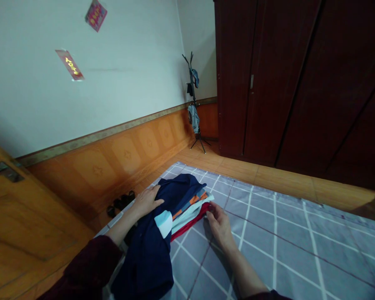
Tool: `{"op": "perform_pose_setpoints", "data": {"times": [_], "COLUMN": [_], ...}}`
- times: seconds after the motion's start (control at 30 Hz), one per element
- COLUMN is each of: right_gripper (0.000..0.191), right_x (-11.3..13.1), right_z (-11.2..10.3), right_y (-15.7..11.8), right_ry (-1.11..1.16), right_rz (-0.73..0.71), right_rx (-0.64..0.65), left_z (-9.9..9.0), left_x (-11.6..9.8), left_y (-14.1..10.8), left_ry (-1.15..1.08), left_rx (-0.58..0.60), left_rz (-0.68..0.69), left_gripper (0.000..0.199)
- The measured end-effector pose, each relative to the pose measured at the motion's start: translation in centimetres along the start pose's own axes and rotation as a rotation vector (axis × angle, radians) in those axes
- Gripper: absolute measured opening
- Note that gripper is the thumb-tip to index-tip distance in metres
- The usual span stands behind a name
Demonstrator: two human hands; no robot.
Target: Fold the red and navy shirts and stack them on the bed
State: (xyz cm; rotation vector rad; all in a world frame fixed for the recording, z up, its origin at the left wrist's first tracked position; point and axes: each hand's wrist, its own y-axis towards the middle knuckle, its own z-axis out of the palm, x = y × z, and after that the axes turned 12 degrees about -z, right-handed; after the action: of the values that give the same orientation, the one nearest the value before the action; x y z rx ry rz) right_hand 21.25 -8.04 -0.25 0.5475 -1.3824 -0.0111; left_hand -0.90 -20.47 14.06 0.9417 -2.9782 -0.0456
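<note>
My left hand (pixel 146 201) lies flat with its fingers spread on a navy garment (pixel 150 246), which is loosely bunched and has a pale blue patch. To the right of it stands a stack of folded clothes (pixel 190 212) in orange, white and red layers, partly under the navy cloth. My right hand (pixel 220 228) pinches the stack's near edge at the red layer. Both sleeves are dark maroon. The grey mat with a white grid (pixel 268 254) lies under everything.
Several dark shoes (pixel 120 203) stand by the orange wall panelling (pixel 125 154). A wooden door (pixel 25 216) is at the left, a black coat stand (pixel 193 100) with hanging items in the corner, and a dark wooden wardrobe (pixel 284 83) at the right.
</note>
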Motion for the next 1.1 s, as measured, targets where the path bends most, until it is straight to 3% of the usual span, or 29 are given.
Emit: {"op": "perform_pose_setpoints", "data": {"times": [0.1,0.27,0.37,0.47,0.6,0.73,0.9,1.1], "right_gripper": [0.047,0.042,0.043,0.044,0.045,0.045,0.047,0.047], "right_x": [-0.2,-0.1,0.0,0.1,0.2,0.3,0.4,0.8], "right_z": [0.1,0.2,0.2,0.2,0.1,0.2,0.1,0.0], "right_y": [-0.3,-0.1,-0.1,-0.1,-0.1,0.0,0.1,0.1], "right_ry": [0.041,-0.003,0.000,0.003,-0.013,-0.045,-0.051,-0.068], "right_rz": [0.026,0.007,0.014,0.021,0.006,-0.008,-0.009,-0.016], "right_rx": [0.027,0.022,0.012,0.008,0.003,0.000,0.002,0.006], "left_z": [0.0,-0.1,1.0,2.4,3.1,2.4,1.4,1.7], "left_x": [-1.4,-6.6,-9.3,-10.5,-10.3,-9.5,-8.3,-6.5], "left_y": [2.6,7.4,10.3,12.3,13.3,13.1,12.1,10.3], "left_ry": [-0.009,-0.070,-0.090,-0.103,-0.146,-0.219,-0.342,-0.447], "left_rx": [0.009,-0.015,0.023,0.081,0.077,0.034,0.023,0.089], "left_rz": [0.117,0.328,0.409,0.461,0.475,0.465,0.427,0.379], "left_gripper": [0.039,0.041,0.043,0.045,0.032,0.015,0.018,0.023]}}
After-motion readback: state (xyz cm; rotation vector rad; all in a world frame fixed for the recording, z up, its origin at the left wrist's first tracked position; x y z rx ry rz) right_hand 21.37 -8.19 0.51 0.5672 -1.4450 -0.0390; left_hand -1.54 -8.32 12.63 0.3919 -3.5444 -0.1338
